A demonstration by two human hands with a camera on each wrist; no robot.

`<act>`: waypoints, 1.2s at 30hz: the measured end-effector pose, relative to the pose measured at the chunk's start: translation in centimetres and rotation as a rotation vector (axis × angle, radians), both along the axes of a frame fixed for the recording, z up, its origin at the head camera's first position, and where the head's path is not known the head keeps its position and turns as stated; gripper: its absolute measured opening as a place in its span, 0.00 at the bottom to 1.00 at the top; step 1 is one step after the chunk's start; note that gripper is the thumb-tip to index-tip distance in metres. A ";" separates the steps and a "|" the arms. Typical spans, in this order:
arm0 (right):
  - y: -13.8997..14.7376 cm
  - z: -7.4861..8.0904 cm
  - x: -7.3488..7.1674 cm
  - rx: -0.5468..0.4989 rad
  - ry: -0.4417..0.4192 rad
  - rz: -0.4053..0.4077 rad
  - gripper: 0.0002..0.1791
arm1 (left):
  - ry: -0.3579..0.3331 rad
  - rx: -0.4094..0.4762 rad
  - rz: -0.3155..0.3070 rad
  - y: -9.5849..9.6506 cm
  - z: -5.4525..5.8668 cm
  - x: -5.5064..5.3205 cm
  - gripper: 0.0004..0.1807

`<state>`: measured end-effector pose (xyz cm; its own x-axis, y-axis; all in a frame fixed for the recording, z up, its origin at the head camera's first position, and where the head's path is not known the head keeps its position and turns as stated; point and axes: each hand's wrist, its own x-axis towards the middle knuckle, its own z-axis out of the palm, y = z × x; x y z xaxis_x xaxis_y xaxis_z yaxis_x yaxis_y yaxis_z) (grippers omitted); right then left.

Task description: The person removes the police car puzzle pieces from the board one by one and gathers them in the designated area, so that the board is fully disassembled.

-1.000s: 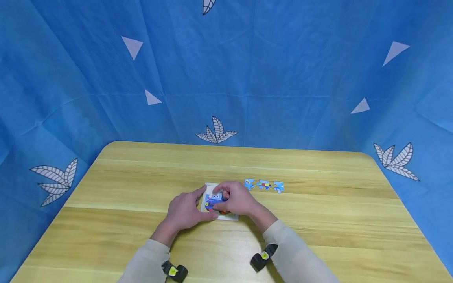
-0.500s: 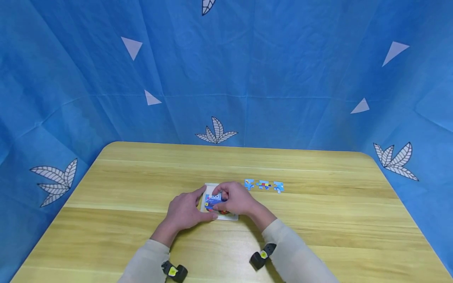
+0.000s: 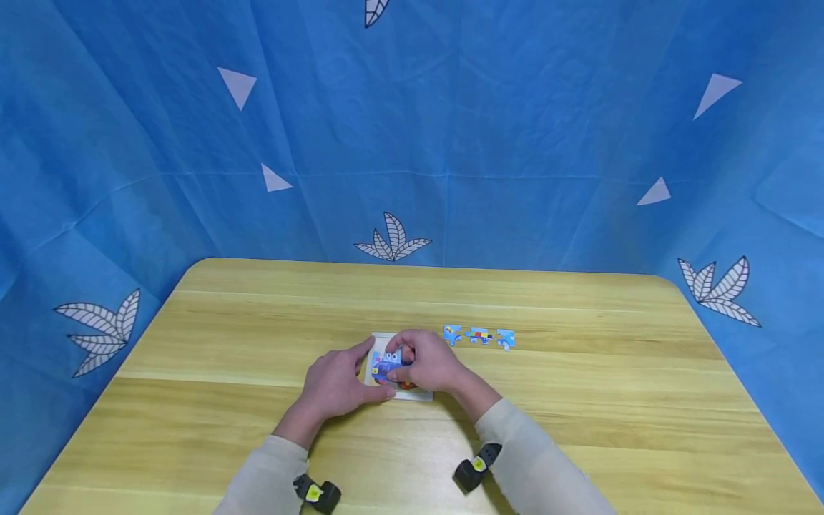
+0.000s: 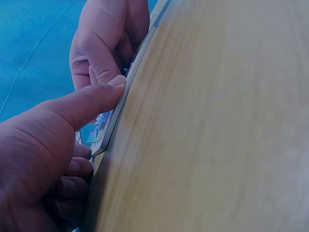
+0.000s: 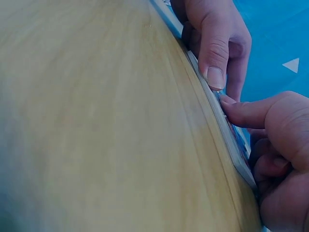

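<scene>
A small jigsaw puzzle tray [image 3: 418, 395] with a pale rim lies on the table between both hands. My left hand [image 3: 335, 383] holds its left side, thumb on the near edge and fingers round the far left corner. My right hand [image 3: 434, 363] reaches over the tray from the right. Its thumb and forefinger pinch a blue puzzle piece [image 3: 384, 366] with cartoon eyes, in or just over the tray; the fingers cover part of the picture. In the left wrist view, the left thumb [image 4: 99, 99] presses the tray edge. The right thumb [image 5: 251, 112] meets the picture side in the right wrist view.
Three loose puzzle pieces lie in a row beyond the right hand: a left one [image 3: 453, 334], a middle one [image 3: 479, 335] and a right one [image 3: 506, 338]. Wooden tabletop [image 3: 611, 400] surrounds them. A blue patterned cloth [image 3: 515, 143] hangs behind the table.
Both hands stay in almost the same place on the tray. The right hand and the blue piece shift very slightly; the loose pieces keep their row.
</scene>
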<state>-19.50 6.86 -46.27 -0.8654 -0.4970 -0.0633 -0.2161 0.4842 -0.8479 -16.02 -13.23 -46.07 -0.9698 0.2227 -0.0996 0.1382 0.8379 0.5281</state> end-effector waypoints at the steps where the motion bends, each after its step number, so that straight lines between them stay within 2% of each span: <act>1: 0.0 0.0 0.0 -0.005 0.001 0.001 0.16 | 0.001 0.000 0.000 0.0 0.0 0.0 0.56; 11: -0.1 -0.2 0.1 -0.055 0.002 -0.019 0.17 | -0.007 -0.014 0.005 -0.1 0.1 0.0 0.57; 24: -0.1 -0.1 0.2 -0.068 -0.034 -0.051 0.16 | -0.009 -0.020 0.003 0.0 0.1 -0.1 0.58; 36: 0.0 0.0 0.4 -0.064 -0.020 -0.080 0.14 | -0.001 -0.023 -0.005 -0.1 0.0 -0.1 0.57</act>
